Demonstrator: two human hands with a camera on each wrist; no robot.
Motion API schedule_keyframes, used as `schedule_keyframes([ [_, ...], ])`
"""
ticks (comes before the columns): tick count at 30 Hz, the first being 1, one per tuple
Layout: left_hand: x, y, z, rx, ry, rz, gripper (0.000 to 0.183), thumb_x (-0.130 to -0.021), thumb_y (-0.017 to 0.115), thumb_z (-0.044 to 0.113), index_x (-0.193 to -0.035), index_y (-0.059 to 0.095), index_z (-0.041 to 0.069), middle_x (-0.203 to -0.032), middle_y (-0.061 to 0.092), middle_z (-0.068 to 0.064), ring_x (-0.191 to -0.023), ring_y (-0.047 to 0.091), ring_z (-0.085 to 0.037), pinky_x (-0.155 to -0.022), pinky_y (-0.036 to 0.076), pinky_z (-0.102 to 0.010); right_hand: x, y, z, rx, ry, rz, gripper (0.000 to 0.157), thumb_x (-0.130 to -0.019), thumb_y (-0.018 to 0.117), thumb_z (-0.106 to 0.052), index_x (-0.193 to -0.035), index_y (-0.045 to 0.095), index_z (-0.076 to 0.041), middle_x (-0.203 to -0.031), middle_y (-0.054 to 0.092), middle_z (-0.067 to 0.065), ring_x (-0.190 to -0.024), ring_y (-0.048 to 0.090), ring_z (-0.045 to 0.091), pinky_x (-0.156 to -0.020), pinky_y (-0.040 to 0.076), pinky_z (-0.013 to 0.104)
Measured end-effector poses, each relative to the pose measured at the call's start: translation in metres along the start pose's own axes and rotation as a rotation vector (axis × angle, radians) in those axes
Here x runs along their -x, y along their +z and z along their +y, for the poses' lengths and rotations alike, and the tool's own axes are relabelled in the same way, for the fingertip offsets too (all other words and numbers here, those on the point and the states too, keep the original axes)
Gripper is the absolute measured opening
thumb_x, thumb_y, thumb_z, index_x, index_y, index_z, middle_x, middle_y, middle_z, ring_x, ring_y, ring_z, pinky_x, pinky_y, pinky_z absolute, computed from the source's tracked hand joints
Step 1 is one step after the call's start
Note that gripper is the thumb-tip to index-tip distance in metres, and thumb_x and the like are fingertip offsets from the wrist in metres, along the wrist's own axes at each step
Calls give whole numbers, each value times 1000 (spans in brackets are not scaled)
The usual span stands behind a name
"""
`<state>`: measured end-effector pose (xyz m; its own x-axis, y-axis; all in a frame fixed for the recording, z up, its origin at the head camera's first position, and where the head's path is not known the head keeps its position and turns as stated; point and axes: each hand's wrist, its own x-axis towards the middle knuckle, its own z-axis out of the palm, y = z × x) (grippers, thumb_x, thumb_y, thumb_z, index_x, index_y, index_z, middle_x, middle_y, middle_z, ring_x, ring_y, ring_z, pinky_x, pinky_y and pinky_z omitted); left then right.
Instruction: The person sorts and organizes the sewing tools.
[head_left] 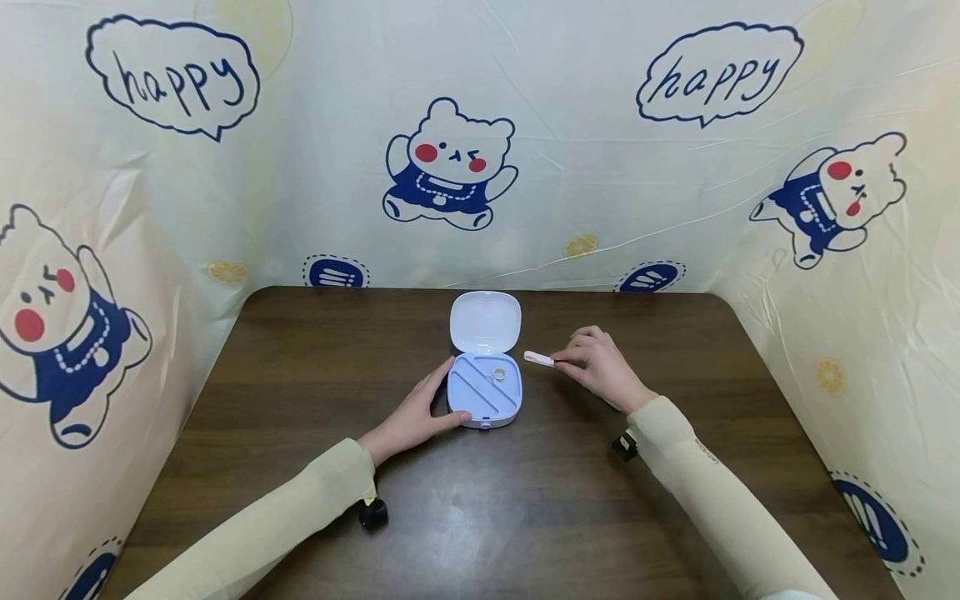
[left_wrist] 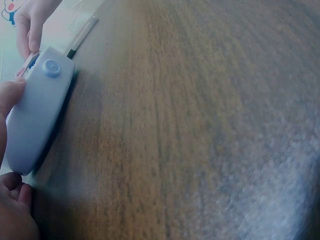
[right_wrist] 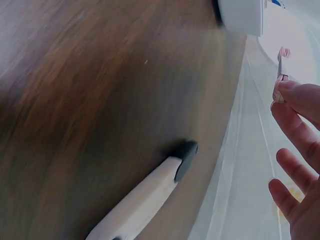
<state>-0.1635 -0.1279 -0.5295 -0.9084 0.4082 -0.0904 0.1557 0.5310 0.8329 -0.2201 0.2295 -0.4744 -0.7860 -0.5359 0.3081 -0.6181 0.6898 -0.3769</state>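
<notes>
A light blue storage box (head_left: 468, 402) stands on the table with its white lid (head_left: 485, 322) raised at the back. Slanting dividers split its inside, and a small ring (head_left: 498, 375) lies toward the back right. My left hand (head_left: 408, 423) grips the box at its left side, thumb on the front rim and fingers along the side. To the right of the box, my right hand (head_left: 600, 367) pinches a small pinkish-white strip (head_left: 538, 358) between thumb and fingertips, its free end pointing at the box. The strip's exact kind I cannot tell.
On the table beneath my right hand lies a long whitish object (right_wrist: 145, 197) with a dark end. The dark wooden table (head_left: 315, 358) is bordered at the back and sides by a printed cloth (head_left: 315, 167).
</notes>
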Motion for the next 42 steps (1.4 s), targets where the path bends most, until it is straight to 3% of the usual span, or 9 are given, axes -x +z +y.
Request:
schedule_keyframes([
  [17, 0, 0, 2, 2, -13, -3, 105, -92, 76, 55, -169, 12, 22, -173, 18, -7, -158, 17, -33, -124, 22, -59, -30, 23, -25, 9, -23, -52, 14, -91, 83, -17, -105, 85, -15, -97, 75, 3, -111, 56, 28, -95, 44, 49],
  [29, 0, 0, 2, 1, -19, -6, 105, -93, 75, 56, -169, 11, 23, -174, 17, -6, -159, 17, -33, -124, 22, -59, -37, 36, -36, -26, 22, -108, 17, -93, 81, -18, -109, 84, -17, -98, 74, 0, -113, 53, 24, -97, 43, 45],
  [42, 0, 0, 2, 0, -11, -7, 104, -93, 74, 55, -169, 11, 23, -173, 18, -7, -158, 18, -33, -124, 22, -59, -43, 37, -41, 32, 25, -144, 20, -94, 81, -21, -113, 83, -17, -96, 71, -1, -111, 53, 23, -96, 43, 42],
])
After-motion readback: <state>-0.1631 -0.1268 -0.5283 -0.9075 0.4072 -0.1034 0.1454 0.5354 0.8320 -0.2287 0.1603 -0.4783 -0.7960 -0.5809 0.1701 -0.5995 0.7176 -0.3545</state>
